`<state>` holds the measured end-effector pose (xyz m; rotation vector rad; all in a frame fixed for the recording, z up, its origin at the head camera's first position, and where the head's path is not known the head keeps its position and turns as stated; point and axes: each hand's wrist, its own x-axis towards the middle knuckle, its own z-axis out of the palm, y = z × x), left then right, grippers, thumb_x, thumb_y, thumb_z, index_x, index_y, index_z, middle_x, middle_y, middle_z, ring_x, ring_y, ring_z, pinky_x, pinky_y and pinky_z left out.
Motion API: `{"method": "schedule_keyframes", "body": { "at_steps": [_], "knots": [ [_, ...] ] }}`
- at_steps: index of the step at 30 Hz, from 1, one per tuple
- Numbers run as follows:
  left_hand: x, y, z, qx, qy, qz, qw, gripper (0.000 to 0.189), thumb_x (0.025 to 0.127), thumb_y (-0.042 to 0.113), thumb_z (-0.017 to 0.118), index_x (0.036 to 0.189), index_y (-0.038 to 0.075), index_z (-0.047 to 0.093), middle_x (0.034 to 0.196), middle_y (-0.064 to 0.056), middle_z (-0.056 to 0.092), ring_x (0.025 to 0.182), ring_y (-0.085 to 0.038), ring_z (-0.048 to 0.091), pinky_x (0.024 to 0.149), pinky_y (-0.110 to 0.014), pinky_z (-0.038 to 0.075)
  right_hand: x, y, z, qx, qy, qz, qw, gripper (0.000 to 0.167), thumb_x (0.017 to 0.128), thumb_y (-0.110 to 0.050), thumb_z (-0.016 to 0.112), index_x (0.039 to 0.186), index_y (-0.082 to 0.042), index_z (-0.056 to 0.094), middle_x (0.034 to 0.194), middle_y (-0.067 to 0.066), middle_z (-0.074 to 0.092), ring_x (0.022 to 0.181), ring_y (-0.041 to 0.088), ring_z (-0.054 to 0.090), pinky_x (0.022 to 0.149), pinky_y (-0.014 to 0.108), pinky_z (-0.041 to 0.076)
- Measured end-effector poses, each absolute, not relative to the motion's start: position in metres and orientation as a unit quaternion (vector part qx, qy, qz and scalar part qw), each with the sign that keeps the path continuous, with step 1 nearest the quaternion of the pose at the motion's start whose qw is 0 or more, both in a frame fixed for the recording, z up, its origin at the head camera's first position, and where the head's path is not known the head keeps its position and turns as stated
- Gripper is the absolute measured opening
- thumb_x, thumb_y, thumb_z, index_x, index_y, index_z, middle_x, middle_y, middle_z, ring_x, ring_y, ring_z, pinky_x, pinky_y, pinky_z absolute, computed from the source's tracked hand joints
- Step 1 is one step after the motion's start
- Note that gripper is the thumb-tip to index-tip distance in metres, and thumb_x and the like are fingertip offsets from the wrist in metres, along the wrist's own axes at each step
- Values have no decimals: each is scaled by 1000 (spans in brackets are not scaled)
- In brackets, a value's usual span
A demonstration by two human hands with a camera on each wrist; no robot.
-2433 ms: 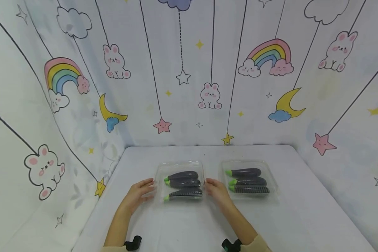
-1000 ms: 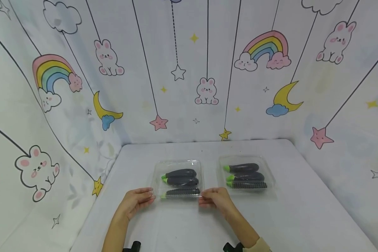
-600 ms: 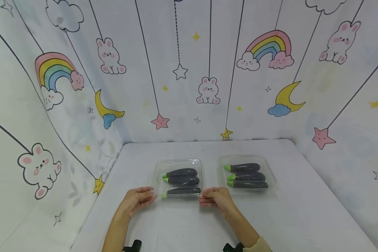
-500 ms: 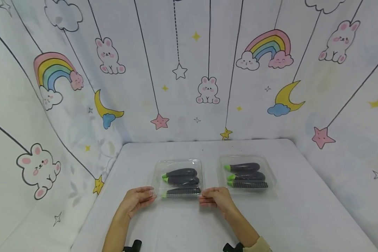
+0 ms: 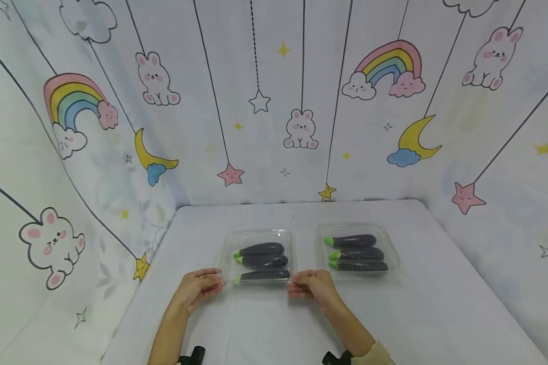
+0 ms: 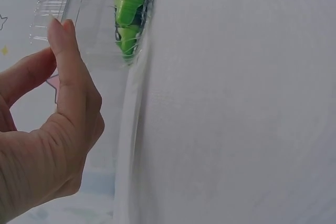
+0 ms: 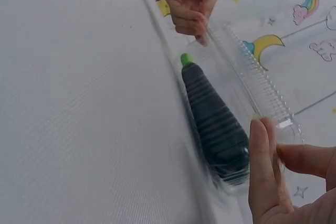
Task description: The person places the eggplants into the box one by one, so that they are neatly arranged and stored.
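In the head view, a clear plastic box (image 5: 229, 243) with dark eggplants (image 5: 261, 260) with green stem ends lies left of centre on the white table. My left hand (image 5: 198, 290) pinches its near left corner between thumb and fingers; the left wrist view shows the fingertips (image 6: 62, 31) at the ribbed clear rim. At the near right corner, my right hand (image 5: 317, 290) pinches the same box. Seen from the right wrist, one eggplant (image 7: 212, 119) lies along the near wall, with the thumb and fingers of that hand at the rim.
A second clear box (image 5: 389, 238) of eggplants stands to the right, a short gap from the first. White cloth (image 5: 274, 329) covers the table. Printed curtains (image 5: 265, 157) with rabbits, stars and rainbows close off the back and both sides.
Earlier my hands lay along the left and right sides of the left box; they have come towards me and now pinch its near corners. Over the last half second they have barely moved.
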<state>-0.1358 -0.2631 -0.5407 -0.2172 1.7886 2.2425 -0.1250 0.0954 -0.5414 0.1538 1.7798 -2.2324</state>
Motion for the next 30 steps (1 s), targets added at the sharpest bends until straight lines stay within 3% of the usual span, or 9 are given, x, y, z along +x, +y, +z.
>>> {"method": "schedule_keyframes", "body": {
  "at_steps": [20,30],
  "knots": [
    [-144,-261,-543,-84,618,771,127,54,99,0,67,145,-17,45,114,-23,71,95,-22,76,90,-30,60,-122,89,-544,49,600,-791,113,40,101,-10,69,125,20,58,108,25,74,96,30,77,90,41,61],
    [-144,-263,-542,-72,630,763,124,55,100,2,67,147,-15,44,119,-25,68,99,-24,75,92,-32,60,-116,97,-534,6,599,-781,176,55,105,-18,63,138,23,47,118,32,70,97,30,77,90,40,61]
  ]
}}
